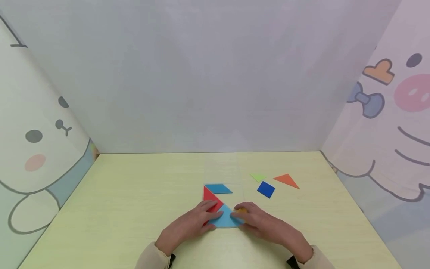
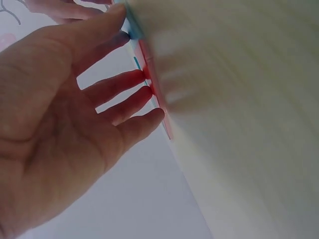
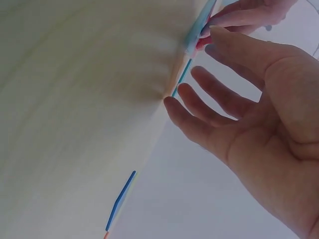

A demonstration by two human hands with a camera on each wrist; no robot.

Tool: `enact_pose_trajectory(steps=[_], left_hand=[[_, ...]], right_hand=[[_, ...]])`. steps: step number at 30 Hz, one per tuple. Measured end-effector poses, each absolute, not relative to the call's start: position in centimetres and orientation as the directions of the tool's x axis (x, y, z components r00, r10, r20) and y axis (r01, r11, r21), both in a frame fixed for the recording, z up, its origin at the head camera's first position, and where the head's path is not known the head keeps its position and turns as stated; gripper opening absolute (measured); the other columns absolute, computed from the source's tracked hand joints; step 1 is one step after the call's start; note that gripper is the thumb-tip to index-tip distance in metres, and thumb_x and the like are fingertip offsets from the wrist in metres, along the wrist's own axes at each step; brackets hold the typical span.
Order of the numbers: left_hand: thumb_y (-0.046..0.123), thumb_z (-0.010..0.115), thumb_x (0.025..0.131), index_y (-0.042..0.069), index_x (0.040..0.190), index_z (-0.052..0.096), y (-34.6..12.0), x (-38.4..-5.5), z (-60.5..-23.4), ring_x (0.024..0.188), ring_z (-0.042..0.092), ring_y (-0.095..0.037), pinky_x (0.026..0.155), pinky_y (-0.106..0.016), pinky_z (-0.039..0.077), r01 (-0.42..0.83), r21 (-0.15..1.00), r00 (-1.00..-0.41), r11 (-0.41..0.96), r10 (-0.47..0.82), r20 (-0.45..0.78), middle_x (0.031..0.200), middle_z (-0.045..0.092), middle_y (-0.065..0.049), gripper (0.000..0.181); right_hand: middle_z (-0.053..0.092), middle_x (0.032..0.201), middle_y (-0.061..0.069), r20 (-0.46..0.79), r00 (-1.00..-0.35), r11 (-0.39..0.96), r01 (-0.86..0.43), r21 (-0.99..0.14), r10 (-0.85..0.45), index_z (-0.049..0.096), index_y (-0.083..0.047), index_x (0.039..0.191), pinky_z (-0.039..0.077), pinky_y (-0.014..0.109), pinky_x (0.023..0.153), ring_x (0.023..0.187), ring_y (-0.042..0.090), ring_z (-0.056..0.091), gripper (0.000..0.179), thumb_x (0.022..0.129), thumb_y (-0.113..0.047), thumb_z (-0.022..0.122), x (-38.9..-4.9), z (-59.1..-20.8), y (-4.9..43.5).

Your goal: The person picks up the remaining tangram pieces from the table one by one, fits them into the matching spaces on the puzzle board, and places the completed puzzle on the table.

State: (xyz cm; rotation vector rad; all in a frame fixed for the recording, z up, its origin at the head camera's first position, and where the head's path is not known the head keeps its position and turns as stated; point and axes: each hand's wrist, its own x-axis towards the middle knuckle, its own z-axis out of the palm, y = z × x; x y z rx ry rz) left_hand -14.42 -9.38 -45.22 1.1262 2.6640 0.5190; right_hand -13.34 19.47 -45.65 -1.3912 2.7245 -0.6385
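A red triangle [image 1: 209,195] and a light blue triangle [image 1: 224,219] lie edge to edge on the table. My left hand [image 1: 193,221] rests its spread fingertips on the red piece, with its index finger and thumb at the left part of the light blue one. From the other side, my right hand [image 1: 267,223] reaches to the light blue triangle's right corner. Its fingers partly cover a small yellow-orange piece [image 1: 241,210], whose outline is mostly hidden. Both wrist views show extended, slightly bent fingers touching the pieces along their edges. A darker blue parallelogram [image 1: 218,188] lies against the red triangle's top.
Right of the group lie a dark blue square [image 1: 266,189], a light green triangle [image 1: 258,177] and an orange triangle [image 1: 287,180]. The pale wooden table [image 1: 144,183] meets a plain back wall [image 1: 208,82], with cartoon-printed panels at both sides.
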Motion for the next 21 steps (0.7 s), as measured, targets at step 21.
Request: enact_pose_trajectory(steps=[21], left_hand=[[0.026, 0.071, 0.098, 0.018, 0.147, 0.059, -9.1, -14.3, -45.4, 0.141, 0.041, -0.026, 0.105, -0.032, 0.050, 0.622, 0.402, -0.705, 0.671, 0.704, -0.084, 0.154, 0.047, -0.009, 0.051]], right_hand=[[0.067, 0.125, 0.008, 0.110, -0.822, 0.726, -0.549, -0.415, -0.559, 0.069, -0.004, 0.130, 0.057, 0.044, 0.093, 0.115, 0.026, 0.064, 0.035, 0.097, -0.017, 0.072, -14.9, -44.9, 21.6]])
